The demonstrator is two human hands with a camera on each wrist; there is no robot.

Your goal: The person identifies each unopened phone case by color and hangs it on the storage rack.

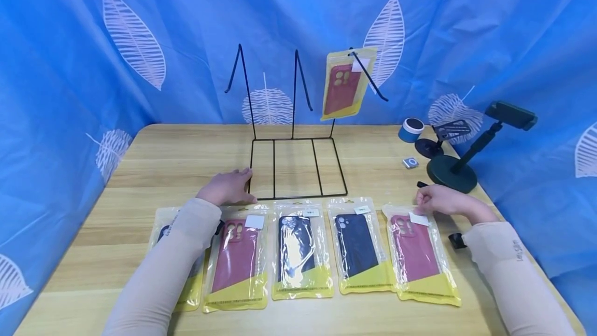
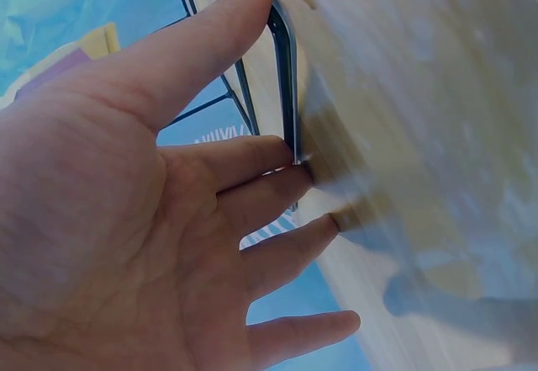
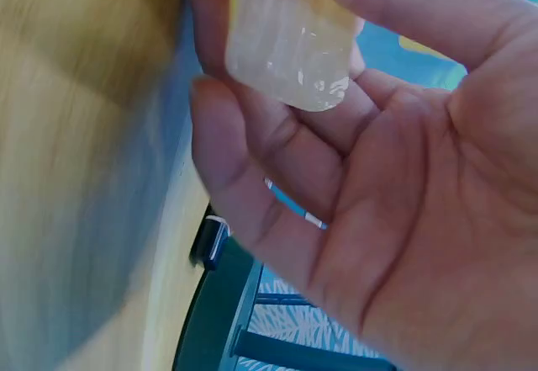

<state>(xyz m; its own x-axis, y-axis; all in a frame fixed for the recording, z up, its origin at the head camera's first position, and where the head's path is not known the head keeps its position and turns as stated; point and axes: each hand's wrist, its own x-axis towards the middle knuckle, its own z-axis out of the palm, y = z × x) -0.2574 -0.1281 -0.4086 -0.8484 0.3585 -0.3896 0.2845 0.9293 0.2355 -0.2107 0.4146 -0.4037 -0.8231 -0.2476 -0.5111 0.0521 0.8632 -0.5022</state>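
My left hand (image 1: 228, 188) touches the left side of the black wire display rack (image 1: 298, 197). Its fingers look straight and spread in the left wrist view, with the thumb and fingertips against the rack's wire (image 2: 287, 85). At the right, my right hand (image 1: 440, 201) pinches the top corner of a bagged pink phone case (image 1: 415, 248), whose clear bag edge (image 3: 290, 64) sits between thumb and fingers. That bag still lies on the table. To its left lie bagged phone cases: a dark blue one (image 1: 356, 245), a black one (image 1: 296, 248), a pink one (image 1: 235, 253), and another partly under my left sleeve.
One bagged pink phone case (image 1: 342, 89) hangs from the rack's right hook. On the table's right side are a dark green phone stand (image 1: 452, 172), a small black stand (image 1: 429, 148), a blue round jar (image 1: 411, 130) and a small silver square item (image 1: 410, 163). Blue curtain surrounds the table.
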